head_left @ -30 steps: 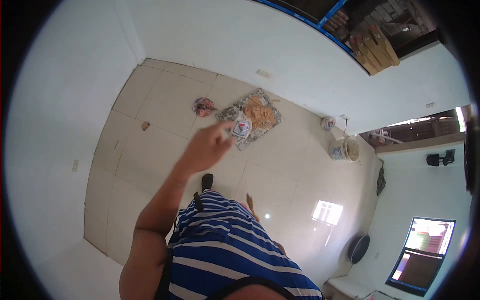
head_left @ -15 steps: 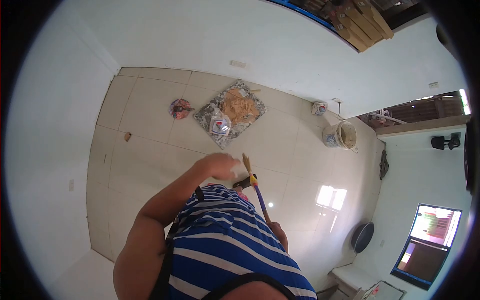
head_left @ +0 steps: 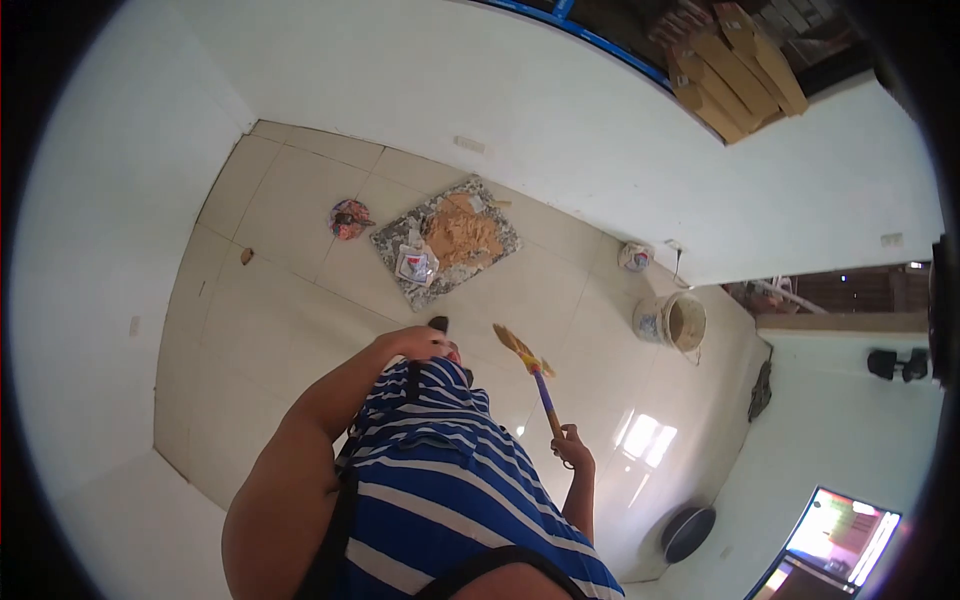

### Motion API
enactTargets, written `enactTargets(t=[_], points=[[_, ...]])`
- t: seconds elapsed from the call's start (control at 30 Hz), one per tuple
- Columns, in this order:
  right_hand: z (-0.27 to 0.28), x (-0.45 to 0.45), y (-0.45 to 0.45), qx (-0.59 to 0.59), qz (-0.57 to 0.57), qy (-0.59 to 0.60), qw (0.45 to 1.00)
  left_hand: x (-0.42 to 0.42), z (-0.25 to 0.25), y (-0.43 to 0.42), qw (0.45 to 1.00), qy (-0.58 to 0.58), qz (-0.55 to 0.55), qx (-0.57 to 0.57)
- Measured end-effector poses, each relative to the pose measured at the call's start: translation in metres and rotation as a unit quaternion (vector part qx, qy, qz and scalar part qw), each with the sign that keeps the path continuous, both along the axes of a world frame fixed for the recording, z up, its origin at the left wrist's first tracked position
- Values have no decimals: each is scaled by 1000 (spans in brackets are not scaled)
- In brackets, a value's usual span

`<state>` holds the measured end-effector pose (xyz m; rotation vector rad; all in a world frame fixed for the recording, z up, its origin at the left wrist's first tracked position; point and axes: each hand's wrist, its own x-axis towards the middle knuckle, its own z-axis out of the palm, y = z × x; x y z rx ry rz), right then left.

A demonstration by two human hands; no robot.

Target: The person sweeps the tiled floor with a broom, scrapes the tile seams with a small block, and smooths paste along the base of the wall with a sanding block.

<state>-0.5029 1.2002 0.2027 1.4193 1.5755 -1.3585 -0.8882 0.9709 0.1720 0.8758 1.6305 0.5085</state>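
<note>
My right hand [head_left: 570, 447] grips the end of a broom [head_left: 544, 390] with a purple handle and yellow binding. Its fan-shaped straw head [head_left: 516, 345] points forward and to the left, above the tiles. My left hand [head_left: 420, 342] hangs in front of my body, loosely open with blurred fingers and nothing visible in it. A dark shoe [head_left: 438, 323] shows just beyond that hand. Farther forward, a speckled square board [head_left: 428, 292] lies on the floor with a brown powdery heap [head_left: 465, 235] and a white printed bag [head_left: 415, 264] on it.
A round colourful item [head_left: 349, 219] with a dark tool on it lies left of the board. A small brown piece [head_left: 247, 256] is farther left. On the right stand a bucket [head_left: 668, 322], a small bag [head_left: 634, 257] and a dark basin [head_left: 688, 534]. White walls enclose the tiled floor.
My right hand has moved outward and forward with the broom, carrying its head away from my body. My left hand has shifted slightly left and back. The camera view has turned slightly.
</note>
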Motion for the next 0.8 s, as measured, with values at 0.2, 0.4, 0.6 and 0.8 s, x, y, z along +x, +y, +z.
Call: enactTargets(t=[0.2,0.4,0.6,0.8], points=[[-6,-67,100,-22,93,-12,995,-62,-140,-114,906,234,260,-238],[-12,-163,186,-21,144,1,989,-102,-105,-63,859,145,454,-184],[-49,-280,272,-1,237,-9,971,-104,-223,49,847,390,302,197],[-81,-403,373,17,446,-22,894,-60,-47,124,803,62,592,-35]])
